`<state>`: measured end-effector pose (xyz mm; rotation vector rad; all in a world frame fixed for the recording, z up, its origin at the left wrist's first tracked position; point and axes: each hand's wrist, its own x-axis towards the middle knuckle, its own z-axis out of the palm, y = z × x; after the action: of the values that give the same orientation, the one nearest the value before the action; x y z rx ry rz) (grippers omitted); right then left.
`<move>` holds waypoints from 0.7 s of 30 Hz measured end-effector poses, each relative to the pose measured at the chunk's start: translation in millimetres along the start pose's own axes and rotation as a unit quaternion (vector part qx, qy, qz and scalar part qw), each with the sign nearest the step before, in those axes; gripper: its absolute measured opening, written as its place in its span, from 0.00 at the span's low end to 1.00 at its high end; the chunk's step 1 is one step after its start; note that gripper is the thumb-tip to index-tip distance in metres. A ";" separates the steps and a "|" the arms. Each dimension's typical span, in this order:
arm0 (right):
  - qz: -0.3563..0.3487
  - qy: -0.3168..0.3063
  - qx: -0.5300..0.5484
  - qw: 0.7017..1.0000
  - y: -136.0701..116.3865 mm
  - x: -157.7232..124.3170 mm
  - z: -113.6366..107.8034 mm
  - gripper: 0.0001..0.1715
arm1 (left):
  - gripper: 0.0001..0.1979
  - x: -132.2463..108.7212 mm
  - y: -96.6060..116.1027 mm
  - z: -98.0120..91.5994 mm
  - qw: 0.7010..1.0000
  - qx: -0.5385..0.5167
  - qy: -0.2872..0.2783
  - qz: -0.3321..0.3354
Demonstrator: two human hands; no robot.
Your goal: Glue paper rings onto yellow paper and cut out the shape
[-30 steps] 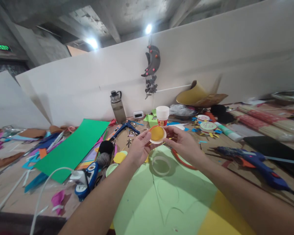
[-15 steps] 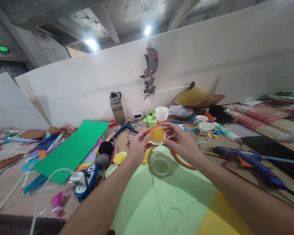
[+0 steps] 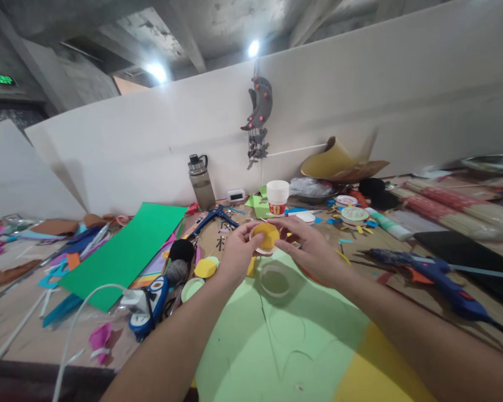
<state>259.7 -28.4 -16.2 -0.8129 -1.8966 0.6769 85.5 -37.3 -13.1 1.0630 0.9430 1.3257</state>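
Note:
A yellow disc (image 3: pixel 265 234) with a pale rim is held up above the worktop, tilted toward me. My left hand (image 3: pixel 235 251) pinches its left side, thumb laid over the yellow face. On the opposite side, my right hand (image 3: pixel 309 249) has its thumb and index finger at the edge. Just below stands a pale round ring (image 3: pixel 273 293), on a light green sheet (image 3: pixel 241 343) with curved lines marked on it. My right forearm and hand partly cover an orange strip beside the ring.
Left lie a green sheet (image 3: pixel 126 251), a power strip (image 3: pixel 148 312) and yarn balls (image 3: pixel 180 252). At the back stand a bottle (image 3: pixel 201 187) and stacked paper cups (image 3: pixel 277 196). A blue glue gun (image 3: pixel 436 273) lies right, its cord trailing off.
My right fingers have closed in on the disc's edge and upper side. The left thumb lies further over its face. The disc has shifted slightly left, and the orange at its top edge no longer shows.

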 end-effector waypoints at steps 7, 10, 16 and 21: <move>0.020 0.000 0.044 0.999 -2.6 -1.8 4.2 0.20 | 0.20 2.1 -3.2 -4.0 0.998 0.056 0.020 0.005; 0.091 0.005 0.148 0.985 -0.8 -0.4 5.1 0.20 | 0.20 1.9 -2.3 -2.8 0.999 0.053 0.011 0.007; 0.196 -0.027 0.321 0.926 8.0 1.4 8.1 0.20 | 0.21 1.3 -3.6 -1.8 0.998 0.037 -0.046 0.007; 0.242 -0.047 0.396 0.885 9.1 0.3 8.6 0.18 | 0.21 1.1 -1.5 -1.2 0.999 0.026 -0.029 -0.007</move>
<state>254.1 -23.5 -26.3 -0.7008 -1.2822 1.6845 84.8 -36.1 -14.8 1.1278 0.9446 1.2578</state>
